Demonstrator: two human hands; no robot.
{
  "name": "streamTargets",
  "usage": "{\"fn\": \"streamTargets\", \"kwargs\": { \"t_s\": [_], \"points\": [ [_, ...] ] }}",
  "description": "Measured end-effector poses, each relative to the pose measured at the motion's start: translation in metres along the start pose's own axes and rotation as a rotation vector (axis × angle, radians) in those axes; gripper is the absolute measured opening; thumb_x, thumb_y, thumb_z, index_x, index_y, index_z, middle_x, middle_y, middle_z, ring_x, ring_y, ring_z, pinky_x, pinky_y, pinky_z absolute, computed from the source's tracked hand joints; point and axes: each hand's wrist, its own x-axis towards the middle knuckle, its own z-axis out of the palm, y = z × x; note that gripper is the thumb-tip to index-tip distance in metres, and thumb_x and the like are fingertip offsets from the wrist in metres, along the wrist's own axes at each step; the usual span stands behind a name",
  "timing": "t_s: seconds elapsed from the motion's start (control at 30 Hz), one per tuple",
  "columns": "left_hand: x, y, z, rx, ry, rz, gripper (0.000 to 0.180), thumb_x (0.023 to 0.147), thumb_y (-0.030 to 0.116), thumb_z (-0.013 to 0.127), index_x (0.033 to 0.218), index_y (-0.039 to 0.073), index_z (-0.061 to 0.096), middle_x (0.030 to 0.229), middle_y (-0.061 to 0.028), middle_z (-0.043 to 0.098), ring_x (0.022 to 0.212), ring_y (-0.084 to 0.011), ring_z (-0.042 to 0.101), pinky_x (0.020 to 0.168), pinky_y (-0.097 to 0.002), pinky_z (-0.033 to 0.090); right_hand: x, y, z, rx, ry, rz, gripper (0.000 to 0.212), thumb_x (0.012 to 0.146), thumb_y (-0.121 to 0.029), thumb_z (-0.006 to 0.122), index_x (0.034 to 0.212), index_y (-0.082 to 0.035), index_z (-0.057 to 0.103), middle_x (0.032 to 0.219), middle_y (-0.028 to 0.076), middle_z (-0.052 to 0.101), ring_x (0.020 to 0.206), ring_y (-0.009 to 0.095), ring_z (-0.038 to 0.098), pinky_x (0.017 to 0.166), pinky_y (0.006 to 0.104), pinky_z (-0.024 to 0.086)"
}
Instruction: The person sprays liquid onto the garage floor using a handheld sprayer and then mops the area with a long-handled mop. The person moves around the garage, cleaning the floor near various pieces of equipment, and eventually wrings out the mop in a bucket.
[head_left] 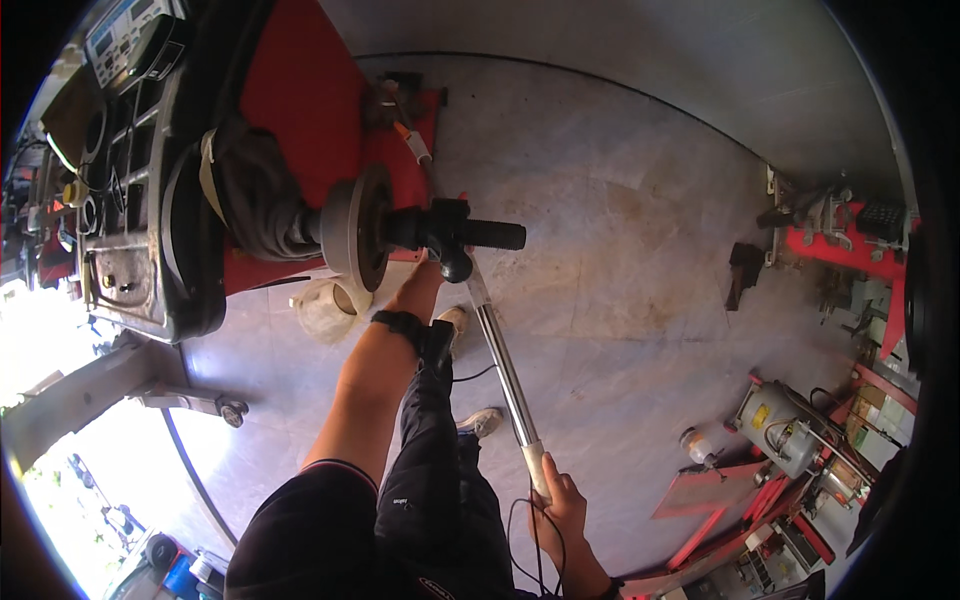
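My right hand (562, 510) is wrapped around the pale lower end of a silver metal pole (508, 375). The pole slants up and left toward a threaded shaft (497, 235) with a black wing nut (449, 238) on it. My left arm reaches under this shaft. Only a little of my left hand (428, 272) shows beside the nut, and its fingers are hidden. Behind the nut sits a round grey flange (345, 235) on the spindle of a red and black wheel balancer (300, 90).
A pale bag-like thing (325, 310) lies under the balancer. At left stands a grey metal beam with an arm (195, 402). A grey tank (780, 430) and red equipment (710, 490) are at right. A thin black cable (512, 530) loops by my right wrist.
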Motion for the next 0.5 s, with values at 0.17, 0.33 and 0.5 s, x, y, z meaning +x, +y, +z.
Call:
{"fn": "streamTargets", "kwargs": {
  "t_s": [0.17,0.33,0.5],
  "points": [
    [-0.021,-0.022,-0.052,-0.168,0.354,-0.299,0.014,0.089,0.02,0.055,0.094,0.007,0.052,0.074,-0.0055,0.054,0.063,-0.0185,0.056,0.056,-0.0336,0.047,-0.012,0.035,0.022,0.054,-0.012,-0.075,0.062,0.07,0.0,0.062,0.13,-0.004,0.045,0.079,0.018,0.056,0.066,0.034,0.059,0.057,0.0396,0.048],
    [-0.047,-0.008,0.011,0.216,0.389,-0.412,0.008,0.083,0.011,0.058,0.083,0.006,0.052,0.07,-0.0063,0.053,0.057,-0.0179,0.055,0.052,-0.031,0.046,-0.05,0.056,0.027,0.013,-0.043,0.001,0.063,0.07,-0.003,0.061,0.13,-0.005,0.044,0.08,0.018,0.056,0.069,0.036,0.058,0.059,0.0417,0.048],
    [-0.078,-0.015,0.03,0.262,0.475,-0.47,0.02,0.082,0.003,0.055,0.095,0.009,0.041,0.074,-0.0058,0.05,0.062,-0.0169,0.054,0.052,-0.0318,0.047,-0.073,0.062,-0.011,-0.018,-0.077,-0.034,0.064,0.07,-0.007,0.062,0.131,-0.005,0.043,0.079,0.018,0.056,0.069,0.036,0.057,0.06,0.0431,0.048]
  ]
}}
